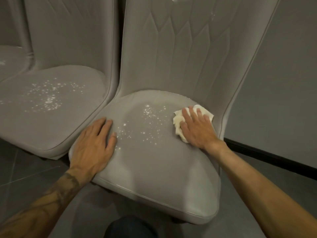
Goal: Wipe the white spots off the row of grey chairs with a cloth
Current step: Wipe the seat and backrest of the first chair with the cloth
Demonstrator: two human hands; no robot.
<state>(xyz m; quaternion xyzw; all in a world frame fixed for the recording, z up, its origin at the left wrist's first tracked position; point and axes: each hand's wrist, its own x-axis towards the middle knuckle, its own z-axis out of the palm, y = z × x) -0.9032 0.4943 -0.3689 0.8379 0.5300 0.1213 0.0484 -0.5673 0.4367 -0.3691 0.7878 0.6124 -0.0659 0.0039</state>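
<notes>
A grey padded chair stands right in front of me, its seat sprinkled with white spots across the middle. My right hand presses a crumpled white cloth flat onto the seat's right side, just right of the spots. My left hand lies flat on the seat's left edge, fingers apart, holding nothing. A second grey chair stands to the left, its seat also covered in white spots. A few white marks show high on the near chair's backrest.
A third chair seat peeks in at the far left. A grey wall with a black skirting strip runs along the right. Dark floor tiles lie below. My knee shows at the bottom.
</notes>
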